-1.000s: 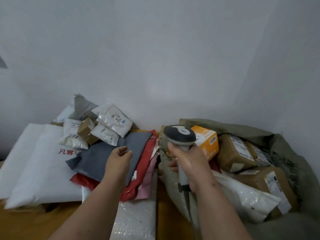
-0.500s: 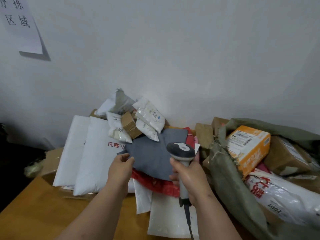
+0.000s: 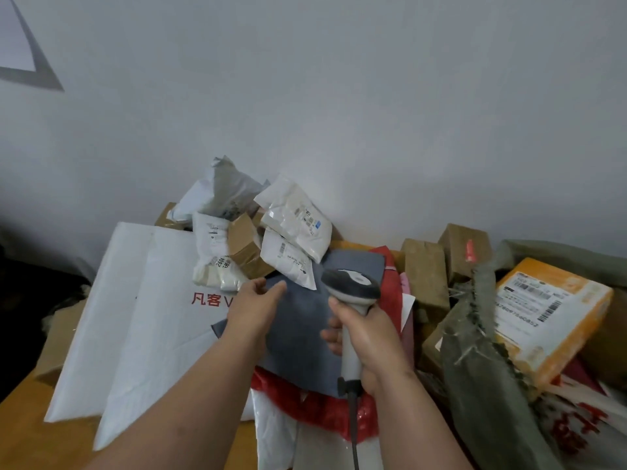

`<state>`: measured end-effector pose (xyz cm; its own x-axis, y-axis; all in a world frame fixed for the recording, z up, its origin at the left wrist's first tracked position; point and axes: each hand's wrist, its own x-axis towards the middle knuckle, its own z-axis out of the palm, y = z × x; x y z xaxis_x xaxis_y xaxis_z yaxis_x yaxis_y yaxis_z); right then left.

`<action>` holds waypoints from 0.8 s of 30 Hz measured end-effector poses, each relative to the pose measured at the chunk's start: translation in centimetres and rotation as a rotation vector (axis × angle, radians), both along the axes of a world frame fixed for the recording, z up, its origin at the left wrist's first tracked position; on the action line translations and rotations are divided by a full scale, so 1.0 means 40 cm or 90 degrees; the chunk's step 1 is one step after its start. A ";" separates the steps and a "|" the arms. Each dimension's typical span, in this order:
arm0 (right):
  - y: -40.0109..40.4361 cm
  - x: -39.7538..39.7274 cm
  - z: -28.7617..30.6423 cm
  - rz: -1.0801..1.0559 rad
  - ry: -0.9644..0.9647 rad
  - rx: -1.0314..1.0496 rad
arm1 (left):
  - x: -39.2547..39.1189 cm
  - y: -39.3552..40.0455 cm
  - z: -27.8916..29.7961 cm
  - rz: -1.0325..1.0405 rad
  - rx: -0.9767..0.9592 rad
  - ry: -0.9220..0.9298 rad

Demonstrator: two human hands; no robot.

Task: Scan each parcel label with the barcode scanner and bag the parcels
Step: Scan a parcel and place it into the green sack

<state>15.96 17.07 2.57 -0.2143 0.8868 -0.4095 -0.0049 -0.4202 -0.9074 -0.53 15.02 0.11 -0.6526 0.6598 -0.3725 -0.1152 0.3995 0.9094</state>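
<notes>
The scanner [image 3: 351,290] is gripped upright in the right hand [image 3: 369,334], while the left hand [image 3: 252,305] is stretched open-fingered over the grey mailer [image 3: 298,330]. Several parcels are already held in the sack [image 3: 481,368]; a pile [image 3: 258,232] is left on the counter [image 3: 20,432], unscanned as far as can be judged
</notes>
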 end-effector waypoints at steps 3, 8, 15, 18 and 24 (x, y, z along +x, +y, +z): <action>0.042 -0.004 -0.045 0.008 0.001 -0.037 | 0.002 0.088 -0.032 0.018 0.010 -0.061; 0.082 -0.001 -0.104 0.020 -0.015 -0.066 | -0.006 0.184 -0.080 0.163 0.018 -0.175; 0.102 -0.001 -0.136 0.006 -0.018 -0.085 | -0.013 0.223 -0.085 0.238 0.030 -0.166; 0.094 -0.003 -0.126 -0.013 -0.015 -0.076 | -0.012 0.188 -0.061 0.226 0.095 -0.153; 0.033 0.002 -0.061 -0.082 0.012 -0.027 | -0.006 0.048 -0.016 0.184 0.200 -0.183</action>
